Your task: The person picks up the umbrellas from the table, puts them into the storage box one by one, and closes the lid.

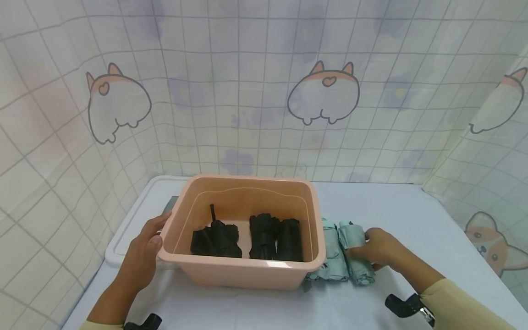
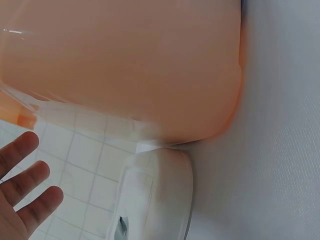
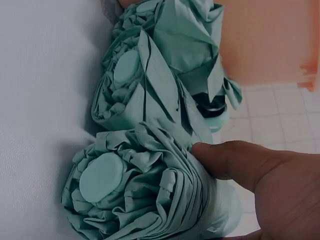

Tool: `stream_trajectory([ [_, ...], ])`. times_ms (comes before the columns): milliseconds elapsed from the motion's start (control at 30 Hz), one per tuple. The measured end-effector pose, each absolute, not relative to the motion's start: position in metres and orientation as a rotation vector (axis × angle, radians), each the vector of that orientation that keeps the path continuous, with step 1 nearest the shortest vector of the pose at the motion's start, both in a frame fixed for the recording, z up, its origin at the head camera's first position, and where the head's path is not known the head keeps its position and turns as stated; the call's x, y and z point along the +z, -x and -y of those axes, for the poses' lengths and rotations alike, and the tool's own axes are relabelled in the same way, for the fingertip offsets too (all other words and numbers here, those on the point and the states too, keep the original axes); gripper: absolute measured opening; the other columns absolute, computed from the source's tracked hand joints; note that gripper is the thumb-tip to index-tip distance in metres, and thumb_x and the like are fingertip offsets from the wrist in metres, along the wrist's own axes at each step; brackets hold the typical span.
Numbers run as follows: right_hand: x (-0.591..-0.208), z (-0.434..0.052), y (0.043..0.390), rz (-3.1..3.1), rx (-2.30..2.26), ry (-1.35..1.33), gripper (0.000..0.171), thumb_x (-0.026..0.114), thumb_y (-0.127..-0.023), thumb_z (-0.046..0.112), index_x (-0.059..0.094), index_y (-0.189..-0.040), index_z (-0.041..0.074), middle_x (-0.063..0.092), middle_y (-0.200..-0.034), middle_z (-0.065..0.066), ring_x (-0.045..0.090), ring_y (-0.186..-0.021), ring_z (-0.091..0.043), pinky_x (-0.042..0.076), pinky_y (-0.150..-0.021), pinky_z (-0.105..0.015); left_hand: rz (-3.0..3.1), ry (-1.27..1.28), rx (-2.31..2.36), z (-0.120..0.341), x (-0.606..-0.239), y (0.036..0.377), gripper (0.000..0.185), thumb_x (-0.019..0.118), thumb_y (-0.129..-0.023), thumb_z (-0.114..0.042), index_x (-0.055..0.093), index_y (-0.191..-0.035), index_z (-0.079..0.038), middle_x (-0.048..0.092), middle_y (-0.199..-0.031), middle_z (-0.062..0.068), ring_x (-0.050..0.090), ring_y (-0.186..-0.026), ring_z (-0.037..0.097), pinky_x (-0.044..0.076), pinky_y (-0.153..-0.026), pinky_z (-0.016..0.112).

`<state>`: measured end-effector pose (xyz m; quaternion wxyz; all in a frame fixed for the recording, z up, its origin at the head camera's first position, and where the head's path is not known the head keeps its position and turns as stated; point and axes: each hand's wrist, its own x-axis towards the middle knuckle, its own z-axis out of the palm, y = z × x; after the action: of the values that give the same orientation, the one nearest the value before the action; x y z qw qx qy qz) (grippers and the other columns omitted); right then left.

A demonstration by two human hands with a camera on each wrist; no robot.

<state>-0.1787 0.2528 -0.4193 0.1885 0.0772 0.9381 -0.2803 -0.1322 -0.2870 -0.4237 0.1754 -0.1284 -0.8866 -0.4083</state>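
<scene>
A salmon-pink plastic tub [image 1: 247, 277] stands on the white table and holds three rolled black umbrellas [image 1: 216, 239] [image 1: 264, 236] [image 1: 290, 239]. Two folded mint-green umbrellas lie side by side just right of the tub. My right hand [image 1: 377, 250] grips the outer green umbrella [image 1: 358, 270]; the inner green umbrella [image 1: 334, 259] lies against the tub wall. In the right wrist view my thumb [image 3: 235, 160] presses the held umbrella [image 3: 135, 195], with the other umbrella [image 3: 145, 80] behind it. My left hand [image 1: 142, 250] rests at the tub's left corner, fingers [image 2: 25, 195] straight beside the tub [image 2: 125, 65].
A white raised board [image 1: 128, 224] lies under the tub's left side, its rounded corner [image 2: 160, 195] seen beneath the tub. A checked curtain with cartoon dogs [image 1: 323, 94] encloses the table at the back and both sides. White tabletop [image 1: 412, 211] extends to the right.
</scene>
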Motion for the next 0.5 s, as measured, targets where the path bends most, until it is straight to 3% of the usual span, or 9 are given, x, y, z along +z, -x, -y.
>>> stream_trajectory([
  [200,-0.421,-0.269,0.180,-2.503,-0.974,-0.258,0.096,0.083,-0.084,0.035,0.033,-0.139,-0.026,0.052,-0.127,-0.039,0.066,-0.102,-0.041,0.060,-0.074,-0.045,2.501,0.372,-1.177,0.287,-0.424,0.132,0.050,0.030,-0.108,-0.028,0.040,-0.157,-0.028,0.053,-0.146,0.016,0.064,-0.112,0.040,0.054,-0.086,0.038],
  [333,-0.427,-0.282,0.180,-2.409,-1.125,-0.228,0.091,0.078,-0.090,0.033,0.030,-0.141,-0.026,0.059,-0.123,-0.033,0.066,-0.106,-0.042,0.059,-0.079,-0.048,2.500,0.375,-1.183,0.287,-0.424,0.132,0.050,0.029,-0.108,-0.028,0.040,-0.157,-0.028,0.052,-0.147,0.017,0.064,-0.113,0.041,0.054,-0.086,0.039],
  [500,-0.432,-0.293,0.179,-2.313,-1.258,-0.222,0.092,0.073,-0.094,0.035,0.024,-0.144,-0.025,0.052,-0.133,-0.037,0.061,-0.115,-0.046,0.057,-0.087,-0.050,2.506,0.375,-1.172,0.288,-0.424,0.132,0.050,0.030,-0.108,-0.028,0.040,-0.157,-0.027,0.052,-0.148,0.017,0.064,-0.113,0.041,0.054,-0.086,0.040],
])
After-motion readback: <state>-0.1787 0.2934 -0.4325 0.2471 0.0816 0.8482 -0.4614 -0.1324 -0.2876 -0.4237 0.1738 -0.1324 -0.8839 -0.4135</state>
